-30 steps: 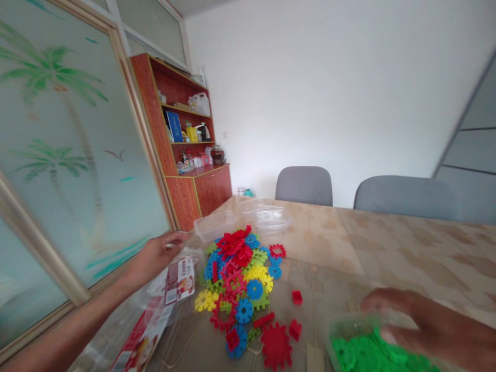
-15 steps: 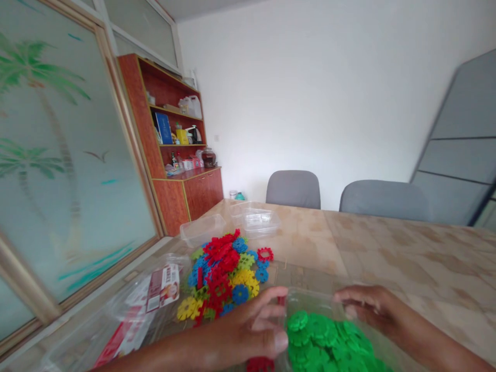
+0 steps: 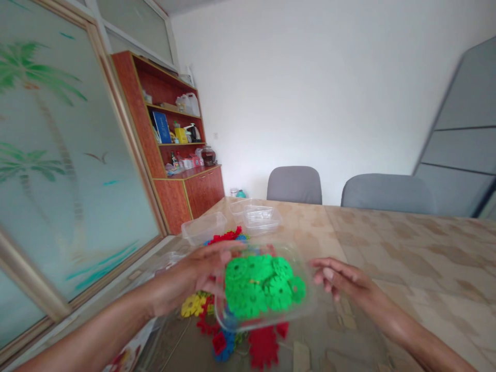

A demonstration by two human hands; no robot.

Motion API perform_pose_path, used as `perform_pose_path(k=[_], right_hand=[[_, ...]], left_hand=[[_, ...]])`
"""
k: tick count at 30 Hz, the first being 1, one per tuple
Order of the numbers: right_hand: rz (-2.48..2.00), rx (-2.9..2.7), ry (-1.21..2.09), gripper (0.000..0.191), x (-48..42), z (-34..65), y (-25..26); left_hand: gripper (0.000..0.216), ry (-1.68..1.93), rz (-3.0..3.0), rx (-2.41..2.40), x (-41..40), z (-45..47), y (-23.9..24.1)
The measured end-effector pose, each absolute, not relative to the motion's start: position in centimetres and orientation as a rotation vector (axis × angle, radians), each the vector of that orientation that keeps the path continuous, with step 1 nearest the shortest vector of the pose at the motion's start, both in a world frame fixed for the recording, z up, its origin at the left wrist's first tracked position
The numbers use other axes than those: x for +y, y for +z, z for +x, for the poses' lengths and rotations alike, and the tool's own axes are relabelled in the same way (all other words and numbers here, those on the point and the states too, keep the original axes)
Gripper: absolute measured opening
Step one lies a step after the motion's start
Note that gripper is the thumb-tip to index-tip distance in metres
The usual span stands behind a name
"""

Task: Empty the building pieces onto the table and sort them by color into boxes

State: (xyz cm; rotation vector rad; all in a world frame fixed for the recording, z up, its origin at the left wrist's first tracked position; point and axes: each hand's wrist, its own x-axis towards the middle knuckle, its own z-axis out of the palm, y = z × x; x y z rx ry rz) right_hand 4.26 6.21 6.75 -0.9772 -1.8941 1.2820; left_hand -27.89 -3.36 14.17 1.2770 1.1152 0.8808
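Note:
My left hand (image 3: 201,271) grips the left side of a clear plastic container (image 3: 263,318) filled with green gear-shaped pieces (image 3: 261,284), held tilted above the table. Just to the right of that container, my right hand (image 3: 341,276) hovers with its fingers apart and touches nothing that I can see. Beneath and behind the container lies a pile of red, blue and yellow gear pieces (image 3: 220,323), partly hidden by it.
Empty clear containers (image 3: 203,227) (image 3: 259,217) stand at the table's far left. A printed plastic bag (image 3: 127,354) lies at the near left. Two grey chairs (image 3: 294,183) (image 3: 387,194) stand behind the table (image 3: 406,258). A red cabinet (image 3: 174,150) is at the left wall.
The container of green pieces rose from the table and shifted left, now in my left hand. My right hand let go of it and drew back to the right.

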Motion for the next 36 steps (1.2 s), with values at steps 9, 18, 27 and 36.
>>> perform_pose_path(k=[9, 18, 27, 36], right_hand=[[-1.063, -1.864, 1.393, 0.056, 7.3, 4.2, 3.3], [-1.075, -1.866, 1.454, 0.052, 7.4, 4.0, 0.7], [-1.054, -1.889, 1.503, 0.047, 6.7, 3.5, 0.0], [-1.021, -1.948, 1.426, 0.037, 6.7, 3.0, -0.1]], left_hand=[[0.065, 1.067, 1.979, 1.867, -1.0, -35.9, 15.4], [0.049, 0.891, 2.471, 2.027, -0.7, -35.5, 13.5], [0.047, 0.863, 2.623, 2.15, -1.7, -34.1, 13.0], [0.036, 1.293, 2.172, 2.155, 9.6, -35.3, 15.3]])
